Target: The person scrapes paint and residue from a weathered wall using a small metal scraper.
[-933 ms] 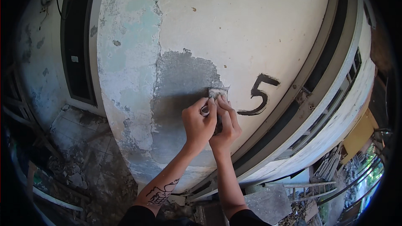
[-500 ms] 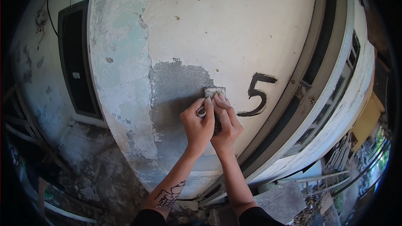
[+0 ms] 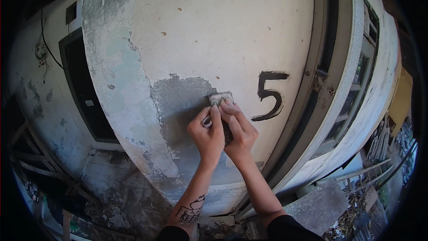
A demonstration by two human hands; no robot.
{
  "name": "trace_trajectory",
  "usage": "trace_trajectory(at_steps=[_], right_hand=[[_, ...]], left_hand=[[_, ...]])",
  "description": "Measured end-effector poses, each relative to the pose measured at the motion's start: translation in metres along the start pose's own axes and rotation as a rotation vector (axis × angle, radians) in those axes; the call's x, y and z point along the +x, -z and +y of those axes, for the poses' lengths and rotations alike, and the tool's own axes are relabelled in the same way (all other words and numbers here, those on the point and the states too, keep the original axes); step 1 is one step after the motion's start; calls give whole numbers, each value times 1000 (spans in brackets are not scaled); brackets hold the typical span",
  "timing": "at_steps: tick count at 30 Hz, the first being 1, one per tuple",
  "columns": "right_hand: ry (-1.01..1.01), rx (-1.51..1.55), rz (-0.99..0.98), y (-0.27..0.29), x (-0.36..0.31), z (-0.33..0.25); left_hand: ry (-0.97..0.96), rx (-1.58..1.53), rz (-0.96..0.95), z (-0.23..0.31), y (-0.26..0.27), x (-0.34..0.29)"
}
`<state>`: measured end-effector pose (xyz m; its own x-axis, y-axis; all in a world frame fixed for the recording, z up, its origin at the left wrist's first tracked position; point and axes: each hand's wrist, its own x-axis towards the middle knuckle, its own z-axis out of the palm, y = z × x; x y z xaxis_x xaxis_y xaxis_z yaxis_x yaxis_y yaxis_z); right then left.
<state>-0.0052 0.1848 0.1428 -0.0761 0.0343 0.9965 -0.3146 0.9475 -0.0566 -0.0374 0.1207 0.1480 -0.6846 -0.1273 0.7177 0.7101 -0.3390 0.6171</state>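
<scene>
My left hand (image 3: 207, 135) and my right hand (image 3: 240, 131) are closed together around a scraper with a flat, whitish, dirty blade (image 3: 221, 97). The fingertips of both hands press on the blade, which lies against the wall (image 3: 223, 31). A round, hollow, pale end (image 3: 207, 122) shows at my left hand; the rest of the handle is mostly hidden by my fingers. Behind the hands is a rough grey patch (image 3: 176, 96) of bared wall, with the blade at its upper right edge.
A black painted mark (image 3: 270, 96) is right of the hands. Farther right stand a door frame (image 3: 307, 93) and a window (image 3: 352, 107). Peeling paint (image 3: 118, 69) and a dark doorway (image 3: 84, 85) are on the left. Rubble (image 3: 118, 218) and a grey slab (image 3: 318, 205) lie below.
My view has shifted, so the wall and door frame sit farther left. Both hands keep hold of the scraper, its blade now tilted slightly at the grey patch's upper right edge.
</scene>
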Motion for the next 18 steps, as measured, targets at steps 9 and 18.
trace_trajectory(at_steps=[9,18], right_hand=[[-42,22,28,-2,2,1],[-35,21,52,-3,10,2]], left_hand=[[3,8,-34,1,0,6],[-13,-2,-12,2,-6,11]])
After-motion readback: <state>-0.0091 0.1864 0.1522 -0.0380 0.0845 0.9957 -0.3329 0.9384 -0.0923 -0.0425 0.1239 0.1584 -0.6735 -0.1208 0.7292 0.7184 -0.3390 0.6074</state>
